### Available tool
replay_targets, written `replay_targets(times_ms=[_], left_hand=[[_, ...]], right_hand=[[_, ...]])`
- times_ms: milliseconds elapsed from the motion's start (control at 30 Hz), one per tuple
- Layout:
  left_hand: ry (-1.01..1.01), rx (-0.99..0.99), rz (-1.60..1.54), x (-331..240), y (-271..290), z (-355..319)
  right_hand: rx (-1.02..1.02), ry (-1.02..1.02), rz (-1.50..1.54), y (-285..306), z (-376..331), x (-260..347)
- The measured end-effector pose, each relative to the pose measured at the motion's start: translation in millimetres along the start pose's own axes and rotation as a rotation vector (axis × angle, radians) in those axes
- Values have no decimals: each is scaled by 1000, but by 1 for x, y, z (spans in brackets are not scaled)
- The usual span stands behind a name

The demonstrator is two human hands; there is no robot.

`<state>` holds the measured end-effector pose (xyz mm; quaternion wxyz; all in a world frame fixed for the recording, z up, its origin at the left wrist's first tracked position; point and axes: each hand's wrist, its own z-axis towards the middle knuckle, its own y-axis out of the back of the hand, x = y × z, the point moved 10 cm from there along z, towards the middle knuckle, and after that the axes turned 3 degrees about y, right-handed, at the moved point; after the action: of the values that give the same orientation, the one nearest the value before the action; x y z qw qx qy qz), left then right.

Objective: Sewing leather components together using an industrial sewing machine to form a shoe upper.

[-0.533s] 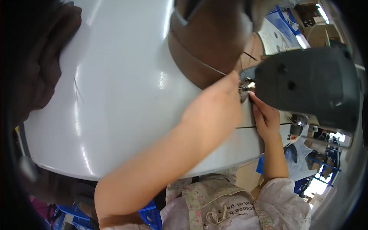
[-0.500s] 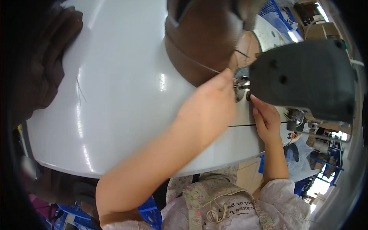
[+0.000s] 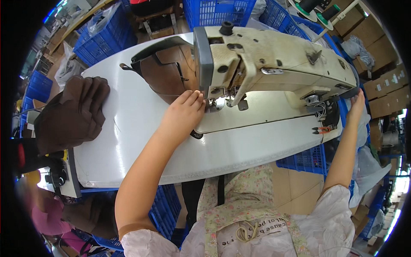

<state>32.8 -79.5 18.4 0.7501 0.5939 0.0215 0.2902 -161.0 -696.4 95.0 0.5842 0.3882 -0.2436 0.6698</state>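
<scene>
A brown leather piece point(image 3: 162, 73) with a stitched edge and a dark strap end lies on the white machine table, its right side under the head of a cream sewing machine point(image 3: 278, 51). At its near right edge, beside the presser foot point(image 3: 230, 102), my left hand point(image 3: 184, 112) grips the leather with fingers held together. What its thumb does is hidden. Far to the right, my right hand point(image 3: 356, 105) is closed around the rim of the dark handwheel point(image 3: 353, 91) at the machine's end.
A stack of dark brown leather pieces point(image 3: 75, 113) lies at the table's left end. Orange-handled snips point(image 3: 322, 129) rest near the machine's base. Blue crates point(image 3: 218, 13) stand behind the table, thread cones point(image 3: 307, 6) at the back right. Another person in pink point(image 3: 47, 214) is at lower left.
My right hand has gone from beside the needle area to the handwheel at the right. My left hand stays at the leather's edge. The view has swung, showing the whole machine.
</scene>
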Motion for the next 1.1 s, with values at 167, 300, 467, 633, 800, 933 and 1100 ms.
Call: replay_targets(times_ms=[167, 300, 467, 633, 800, 933, 1100], left_hand=[[-10, 64, 53, 1, -2, 2], [12, 33, 38, 3, 2, 3], [16, 78, 36, 4, 1, 3], [13, 110, 40, 3, -3, 5], [32, 172, -26, 5, -9, 4], [9, 222, -82, 6, -9, 6], [-110, 159, 31, 1, -2, 11]], right_hand=[[163, -226, 322, -37, 1, -29], [167, -247, 382, -43, -13, -19], [133, -368, 612, -57, -38, -20], [193, -257, 50, -62, 17, 16], [509, -244, -556, -98, 61, 31], [304, 188, -384, -64, 39, 97], [665, 361, -555, -19, -97, 108]])
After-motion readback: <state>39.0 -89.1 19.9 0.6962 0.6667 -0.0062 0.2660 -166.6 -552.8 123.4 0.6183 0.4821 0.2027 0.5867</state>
